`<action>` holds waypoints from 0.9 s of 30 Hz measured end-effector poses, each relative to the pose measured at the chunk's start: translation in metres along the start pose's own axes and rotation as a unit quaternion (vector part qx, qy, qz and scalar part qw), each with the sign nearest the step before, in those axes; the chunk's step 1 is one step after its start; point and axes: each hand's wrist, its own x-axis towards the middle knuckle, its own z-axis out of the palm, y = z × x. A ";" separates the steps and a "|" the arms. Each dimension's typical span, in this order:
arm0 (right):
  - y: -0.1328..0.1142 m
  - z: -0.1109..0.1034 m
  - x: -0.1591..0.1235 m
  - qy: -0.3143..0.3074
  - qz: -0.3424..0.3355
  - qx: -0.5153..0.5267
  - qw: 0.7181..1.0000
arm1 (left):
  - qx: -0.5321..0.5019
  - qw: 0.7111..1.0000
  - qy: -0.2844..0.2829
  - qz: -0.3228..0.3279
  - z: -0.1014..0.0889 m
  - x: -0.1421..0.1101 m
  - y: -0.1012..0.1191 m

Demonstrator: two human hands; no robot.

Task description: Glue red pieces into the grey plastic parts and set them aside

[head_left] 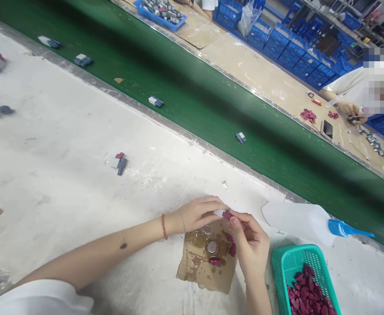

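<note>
My left hand (200,213) pinches a small part with a pale grey end (218,212); the rest of it is hidden by my fingers. Thumb and fingertips of my right hand (252,245) grip a small maroon piece (227,215), which touches the pale part. Below both hands lies a piece of brown cardboard (195,271) with wet stains. On it are a round metal cap (212,247) and a few maroon pieces (215,261). A green basket (279,262) of maroon pieces (306,291) stands right of my right hand.
A white bottle with a blue nozzle (343,228) lies beyond the basket. A green conveyor belt (192,87) crosses diagonally, carrying several grey-and-blue parts (155,101). An assembled part (121,164) lies on the white table (80,188). Across the belt, a co-worker's hands (352,113) hold something small.
</note>
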 end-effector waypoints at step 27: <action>0.007 -0.033 -0.021 0.068 0.047 0.003 0.997 | 0.124 0.988 0.051 -0.082 -0.003 0.014 -0.001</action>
